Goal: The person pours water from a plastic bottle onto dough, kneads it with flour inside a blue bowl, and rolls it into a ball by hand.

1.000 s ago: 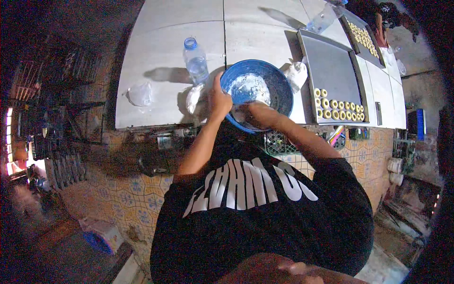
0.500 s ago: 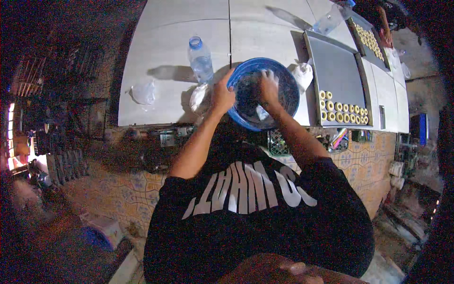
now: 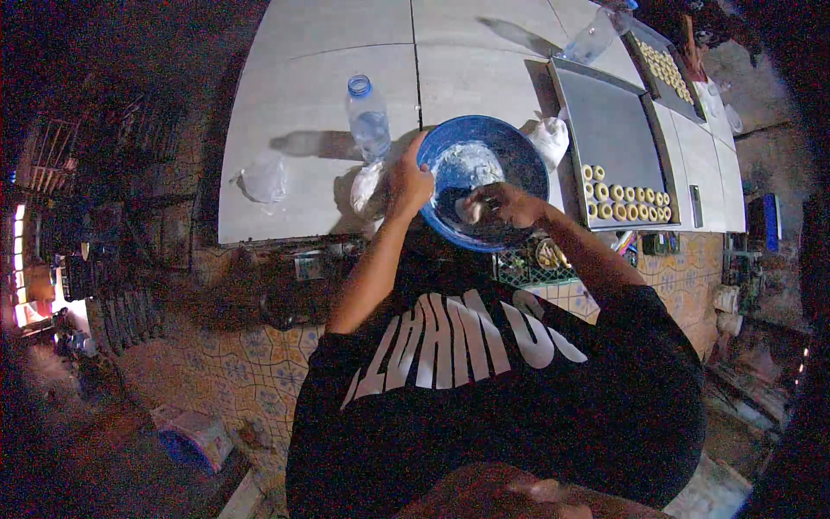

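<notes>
A round blue basin (image 3: 519,151) stands at the table's near edge, tilted a little toward me. My left hand (image 3: 410,180) grips its left rim, thumb over the edge. Inside, a pale, floury mixture (image 3: 467,163) lies against the far part of the bottom. My right hand (image 3: 506,206) is low in the near part of the basin, its fingers curled and pale matter on their tips. What those fingers enclose cannot be made out. A white plastic bag (image 3: 367,186) lies just left of my left hand, and another filled white bag (image 3: 549,141) stands right of the basin.
A clear bottle (image 3: 369,121) stands beyond my left hand; a crumpled bag (image 3: 262,179) lies farther left. To the right sits a metal tray (image 3: 605,112) with rows of ring-shaped dough pieces (image 3: 632,194). Behind it are a second tray (image 3: 661,69) and another bottle (image 3: 595,39).
My right hand has moved from the basin's middle toward me and to the right, uncovering the floury mixture. The basin's near side has shifted slightly toward me. My left hand keeps its grip.
</notes>
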Tool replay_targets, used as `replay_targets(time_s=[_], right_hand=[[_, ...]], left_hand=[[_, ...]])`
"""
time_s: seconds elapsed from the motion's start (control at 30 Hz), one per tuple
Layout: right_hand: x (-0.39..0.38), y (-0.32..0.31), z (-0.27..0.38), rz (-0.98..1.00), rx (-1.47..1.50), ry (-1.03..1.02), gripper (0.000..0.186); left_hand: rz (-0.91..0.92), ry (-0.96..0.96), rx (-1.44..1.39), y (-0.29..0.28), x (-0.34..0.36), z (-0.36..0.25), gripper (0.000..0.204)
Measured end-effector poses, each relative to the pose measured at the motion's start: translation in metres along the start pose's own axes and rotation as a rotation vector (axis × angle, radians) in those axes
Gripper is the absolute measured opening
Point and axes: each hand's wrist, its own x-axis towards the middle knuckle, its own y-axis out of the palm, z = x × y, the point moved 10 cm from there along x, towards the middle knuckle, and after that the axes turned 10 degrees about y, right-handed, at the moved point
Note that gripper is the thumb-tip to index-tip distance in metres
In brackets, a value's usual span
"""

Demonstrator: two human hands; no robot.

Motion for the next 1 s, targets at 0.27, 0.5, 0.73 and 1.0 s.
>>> replay_targets(time_s=[0.27, 0.5, 0.73, 1.0], right_hand=[[-0.016, -0.093, 0.010, -0.991, -0.816, 0.317, 0.035], [0.011, -0.035, 0.008, -1.001, -1.136, 0.266, 0.062], [-0.018, -0.078, 0.029, -0.966, -0.945, 0.569, 0.036], [0.079, -0.076, 0.008, -0.897, -0.992, 0.169, 0.053]], left_hand=[[0.102, 0.026, 0.057, 0.002, 0.010, -0.027, 0.068], [0.068, 0.070, 0.016, 0.004, 0.010, -0.016, 0.065], [0.108, -0.015, 0.104, 0.000, 0.013, -0.015, 0.067], [0.103, 0.161, 0.145, 0.008, 0.020, -0.029, 0.067]])
